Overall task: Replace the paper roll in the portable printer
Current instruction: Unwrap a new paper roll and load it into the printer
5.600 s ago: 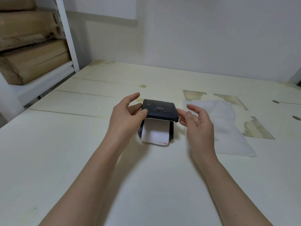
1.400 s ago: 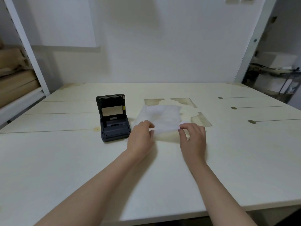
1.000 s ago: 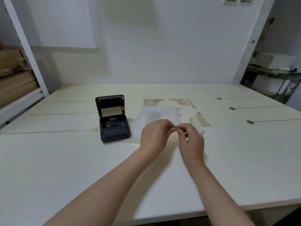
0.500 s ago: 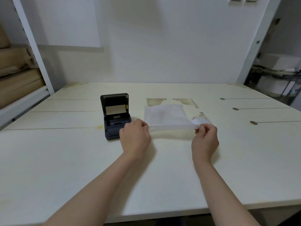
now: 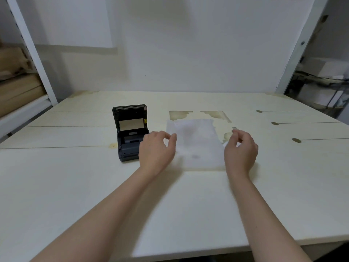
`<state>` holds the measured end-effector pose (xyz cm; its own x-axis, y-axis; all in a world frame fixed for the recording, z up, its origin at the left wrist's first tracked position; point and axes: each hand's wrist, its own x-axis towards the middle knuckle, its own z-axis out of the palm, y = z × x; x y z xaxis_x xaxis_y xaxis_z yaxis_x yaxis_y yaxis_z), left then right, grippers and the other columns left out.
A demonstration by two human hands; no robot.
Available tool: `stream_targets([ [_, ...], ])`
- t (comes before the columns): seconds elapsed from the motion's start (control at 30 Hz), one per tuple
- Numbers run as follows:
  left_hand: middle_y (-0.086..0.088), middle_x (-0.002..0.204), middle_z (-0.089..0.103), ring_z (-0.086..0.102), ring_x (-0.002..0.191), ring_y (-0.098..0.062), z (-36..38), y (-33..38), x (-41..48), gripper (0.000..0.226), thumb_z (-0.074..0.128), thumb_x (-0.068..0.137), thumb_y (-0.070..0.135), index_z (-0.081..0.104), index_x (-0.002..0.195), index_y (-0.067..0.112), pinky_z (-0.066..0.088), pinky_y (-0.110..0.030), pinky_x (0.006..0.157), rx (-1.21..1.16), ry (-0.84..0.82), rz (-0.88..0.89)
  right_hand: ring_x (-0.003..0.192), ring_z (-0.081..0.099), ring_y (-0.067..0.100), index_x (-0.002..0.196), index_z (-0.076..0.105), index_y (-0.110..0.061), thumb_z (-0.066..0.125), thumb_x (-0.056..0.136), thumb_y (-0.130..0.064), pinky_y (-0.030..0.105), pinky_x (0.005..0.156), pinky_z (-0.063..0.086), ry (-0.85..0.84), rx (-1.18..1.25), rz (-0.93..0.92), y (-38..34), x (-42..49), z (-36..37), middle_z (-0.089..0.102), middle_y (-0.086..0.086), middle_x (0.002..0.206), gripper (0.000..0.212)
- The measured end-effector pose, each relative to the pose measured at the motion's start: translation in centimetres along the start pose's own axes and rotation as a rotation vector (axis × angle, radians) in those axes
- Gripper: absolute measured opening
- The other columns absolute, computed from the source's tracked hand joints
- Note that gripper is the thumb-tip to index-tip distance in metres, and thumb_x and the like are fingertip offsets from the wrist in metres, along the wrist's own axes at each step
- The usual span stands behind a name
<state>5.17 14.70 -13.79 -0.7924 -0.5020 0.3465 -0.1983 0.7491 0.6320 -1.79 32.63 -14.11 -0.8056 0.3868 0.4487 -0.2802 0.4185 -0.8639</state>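
Observation:
The dark portable printer stands on the table left of centre, its lid raised and the paper bay exposed; I see no roll inside it. A thin white translucent sheet lies flat on the table to the right of the printer. My left hand hovers at the sheet's left edge, just in front of the printer's right side, thumb and fingers apart with nothing between them. My right hand hovers at the sheet's right edge, fingers loosely curled and apart. A small white corner of paper shows by its thumb.
The pale wooden table has worn patches behind the sheet and slots at the right. White shelf uprights stand at both sides, with brown boxes on the left shelf. A wall lies behind.
Half a second ago both hands pinched a stretched strip of the sheet between them. Now the fingers have let go, the sheet lies flat, and both hands hover beside it.

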Motion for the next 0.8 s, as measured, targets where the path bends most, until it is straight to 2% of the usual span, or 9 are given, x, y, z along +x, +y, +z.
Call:
stream_targets([
  [0.07, -0.001, 0.126, 0.063, 0.048, 0.125, -0.023, 0.5, 0.2, 1.0, 0.037, 0.048, 0.096, 0.043, 0.062, 0.122, 0.020, 0.038, -0.038, 0.102, -0.032, -0.040, 0.011, 0.117, 0.051, 0.029, 0.119, 0.064, -0.013, 0.046, 0.096, -0.016, 0.038, 0.093, 0.041, -0.083, -0.091, -0.008, -0.5, 1.4, 0.6, 0.068, 0.006, 0.116, 0.029],
  [0.13, -0.005, 0.135, 0.057, 0.042, 0.132, -0.025, 1.1, 0.7, 2.4, 0.047, 0.050, 0.096, 0.040, 0.049, 0.137, 0.018, 0.038, -0.039, 0.105, -0.072, -0.109, -0.035, 0.125, 0.050, 0.031, 0.131, 0.055, -0.012, 0.045, 0.098, -0.020, 0.037, 0.100, 0.039, -0.297, -0.168, 0.037, -1.0, 2.9, 1.7, 0.061, 0.011, 0.131, 0.036],
  [0.23, -0.012, 0.150, 0.043, 0.031, 0.142, -0.030, 1.8, 1.9, 5.1, 0.065, 0.046, 0.097, 0.041, 0.023, 0.152, 0.017, 0.034, -0.041, 0.110, -0.260, -0.244, -0.279, 0.133, 0.045, 0.032, 0.147, 0.035, -0.013, 0.046, 0.099, -0.029, 0.035, 0.102, 0.038, -0.621, -0.245, 0.117, -1.5, 4.1, 3.8, 0.047, 0.014, 0.146, 0.051],
  [0.37, -0.008, 0.162, 0.021, 0.025, 0.146, -0.032, 2.5, 2.6, 8.3, 0.079, 0.044, 0.099, 0.045, 0.000, 0.157, 0.016, 0.028, -0.044, 0.112, -0.581, -0.381, -0.586, 0.139, 0.038, 0.032, 0.154, 0.011, -0.006, 0.046, 0.099, -0.034, 0.035, 0.103, 0.035, -0.743, -0.215, 0.240, -1.1, 4.5, 5.9, 0.036, 0.015, 0.154, 0.071],
  [0.53, -0.010, 0.152, 0.038, 0.039, 0.139, -0.029, 3.6, 2.8, 9.5, 0.081, 0.061, 0.090, 0.049, 0.030, 0.149, 0.004, 0.033, -0.040, 0.110, -0.689, -0.335, -0.614, 0.131, 0.045, 0.027, 0.148, 0.025, 0.000, 0.052, 0.094, -0.050, 0.031, 0.088, 0.039, -0.684, 0.002, 0.451, -1.3, 6.1, 6.7, 0.046, 0.009, 0.138, 0.078],
  [0.6, -0.008, 0.116, 0.062, 0.062, 0.107, -0.027, 3.8, 2.7, 9.8, 0.054, 0.066, 0.088, 0.045, 0.060, 0.115, -0.002, 0.048, -0.030, 0.091, -0.668, -0.362, -0.582, 0.118, 0.053, 0.027, 0.138, 0.044, -0.006, 0.056, 0.092, -0.048, 0.031, 0.083, 0.041, -0.711, 0.067, 0.454, -1.4, 6.2, 6.8, 0.051, 0.005, 0.118, 0.063],
  [0.67, 0.000, 0.069, 0.051, 0.051, 0.062, -0.017, 3.9, 2.7, 9.8, 0.029, 0.068, 0.089, 0.034, 0.062, 0.078, 0.007, 0.042, -0.023, 0.059, -0.654, -0.344, -0.536, 0.093, 0.058, 0.024, 0.094, 0.062, -0.018, 0.062, 0.090, -0.036, 0.030, 0.074, 0.041, -0.726, 0.074, 0.368, -0.8, 6.0, 7.3, 0.057, 0.000, 0.091, 0.019],
  [0.73, 0.004, 0.068, 0.052, 0.048, 0.063, -0.015, 4.1, 2.7, 9.9, 0.015, 0.066, 0.090, 0.026, 0.070, 0.087, 0.012, 0.041, -0.023, 0.063, -0.619, -0.269, -0.499, 0.071, 0.050, 0.021, 0.067, 0.054, -0.017, 0.060, 0.089, -0.025, 0.027, 0.065, 0.036, -0.704, 0.032, 0.288, -0.5, 5.8, 7.4, 0.050, -0.004, 0.067, 0.025],
  [0.8, 0.009, 0.078, 0.059, 0.052, 0.072, -0.014, 3.7, 3.1, 9.9, 0.013, 0.060, 0.091, 0.024, 0.072, 0.092, 0.019, 0.043, -0.023, 0.065, -0.611, -0.158, -0.450, 0.065, 0.047, 0.017, 0.071, 0.057, -0.017, 0.057, 0.091, -0.025, 0.027, 0.060, 0.034, -0.607, -0.016, 0.224, -0.7, 5.9, 7.1, 0.049, -0.006, 0.065, 0.022],
])
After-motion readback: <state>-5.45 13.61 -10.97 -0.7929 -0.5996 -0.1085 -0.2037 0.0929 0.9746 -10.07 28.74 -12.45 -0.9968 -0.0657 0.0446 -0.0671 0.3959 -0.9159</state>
